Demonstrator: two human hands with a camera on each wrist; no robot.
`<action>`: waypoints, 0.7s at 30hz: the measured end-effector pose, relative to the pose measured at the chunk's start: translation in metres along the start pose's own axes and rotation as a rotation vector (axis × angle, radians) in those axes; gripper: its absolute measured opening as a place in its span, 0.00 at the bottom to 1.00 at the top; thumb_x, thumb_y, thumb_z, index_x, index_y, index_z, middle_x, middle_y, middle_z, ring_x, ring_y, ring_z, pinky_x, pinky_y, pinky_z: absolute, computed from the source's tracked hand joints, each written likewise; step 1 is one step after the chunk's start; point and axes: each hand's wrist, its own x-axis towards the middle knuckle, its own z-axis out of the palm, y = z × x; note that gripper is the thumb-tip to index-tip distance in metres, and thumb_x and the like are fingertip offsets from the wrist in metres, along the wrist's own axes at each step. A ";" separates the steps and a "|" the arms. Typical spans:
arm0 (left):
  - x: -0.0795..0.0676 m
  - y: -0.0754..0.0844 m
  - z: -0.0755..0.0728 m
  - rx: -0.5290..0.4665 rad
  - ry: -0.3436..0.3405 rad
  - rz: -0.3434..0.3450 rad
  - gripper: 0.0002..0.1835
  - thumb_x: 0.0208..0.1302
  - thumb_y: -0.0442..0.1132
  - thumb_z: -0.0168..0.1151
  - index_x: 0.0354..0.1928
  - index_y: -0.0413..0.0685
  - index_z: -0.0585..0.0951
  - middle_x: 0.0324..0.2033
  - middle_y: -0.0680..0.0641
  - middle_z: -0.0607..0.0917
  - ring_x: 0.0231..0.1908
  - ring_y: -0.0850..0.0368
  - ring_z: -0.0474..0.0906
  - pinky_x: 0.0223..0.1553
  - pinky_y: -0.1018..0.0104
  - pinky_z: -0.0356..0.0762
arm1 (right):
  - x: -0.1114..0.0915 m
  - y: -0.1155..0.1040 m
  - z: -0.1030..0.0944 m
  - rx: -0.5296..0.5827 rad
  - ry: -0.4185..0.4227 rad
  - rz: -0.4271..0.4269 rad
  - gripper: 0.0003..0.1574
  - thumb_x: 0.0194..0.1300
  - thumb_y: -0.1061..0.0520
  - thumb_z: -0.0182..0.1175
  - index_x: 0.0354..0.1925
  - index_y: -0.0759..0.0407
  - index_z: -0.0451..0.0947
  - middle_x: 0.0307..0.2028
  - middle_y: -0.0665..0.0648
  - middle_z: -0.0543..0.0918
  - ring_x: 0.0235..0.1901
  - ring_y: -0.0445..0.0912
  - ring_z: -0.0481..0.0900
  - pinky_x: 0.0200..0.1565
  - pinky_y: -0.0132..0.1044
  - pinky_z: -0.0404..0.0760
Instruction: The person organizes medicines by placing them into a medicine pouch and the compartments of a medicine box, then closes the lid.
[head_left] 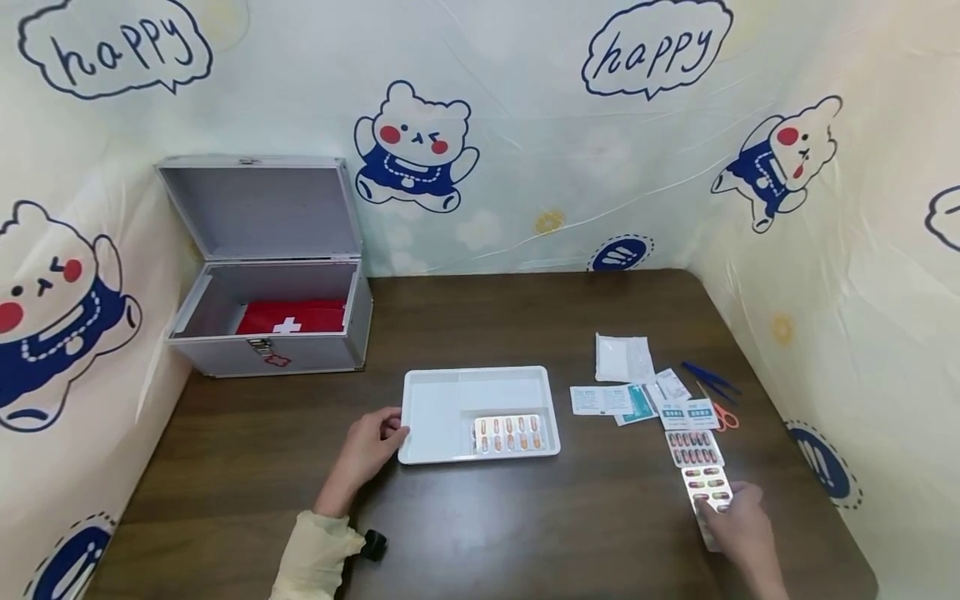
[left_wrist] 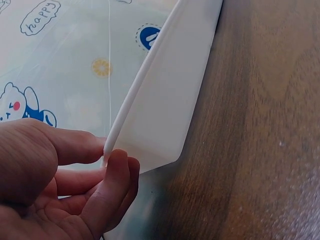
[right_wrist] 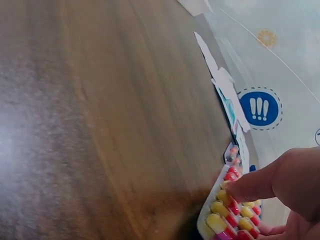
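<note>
My left hand [head_left: 367,450] pinches the left rim of a white tray [head_left: 438,417]; the left wrist view shows the thumb and fingers on either side of the tray's rim [left_wrist: 127,105]. Inside the tray, at its front right, lies a blister pack [head_left: 491,435] of orange and pale capsules. My right hand [head_left: 742,529] grips another blister pack [head_left: 705,479] at the table's right side, thumb on top. Red and yellow capsules [right_wrist: 218,223] fill that pack in the right wrist view. Just beyond it is a blister pack [head_left: 694,448] of darker red capsules.
Small packets [head_left: 603,401], a white pouch [head_left: 624,359], blue tweezers [head_left: 708,377] and orange-handled scissors [head_left: 725,417] lie at the right. An open silver case [head_left: 281,360] holding a red pouch [head_left: 318,315] with a white cross stands at the back left. Printed curtains enclose the table.
</note>
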 end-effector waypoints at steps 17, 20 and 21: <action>-0.002 0.000 0.000 -0.005 -0.007 -0.030 0.17 0.64 0.32 0.64 0.54 0.32 0.81 0.35 0.44 0.84 0.35 0.56 0.76 0.35 0.69 0.74 | 0.002 -0.028 0.001 -0.119 0.011 -0.222 0.28 0.71 0.57 0.51 0.55 0.84 0.64 0.39 0.74 0.77 0.37 0.58 0.77 0.40 0.56 0.76; -0.001 -0.001 0.000 0.000 -0.009 -0.038 0.17 0.64 0.32 0.64 0.54 0.32 0.81 0.35 0.44 0.84 0.35 0.56 0.76 0.36 0.68 0.75 | 0.001 -0.038 0.004 -0.103 0.014 -0.264 0.32 0.71 0.58 0.52 0.59 0.86 0.62 0.43 0.77 0.77 0.41 0.61 0.78 0.46 0.59 0.76; -0.001 -0.001 0.000 0.001 -0.011 -0.039 0.17 0.64 0.32 0.64 0.54 0.32 0.81 0.35 0.44 0.84 0.35 0.56 0.76 0.36 0.67 0.75 | 0.000 -0.041 0.006 -0.103 0.010 -0.274 0.34 0.71 0.58 0.52 0.61 0.86 0.60 0.44 0.77 0.77 0.42 0.62 0.77 0.47 0.60 0.75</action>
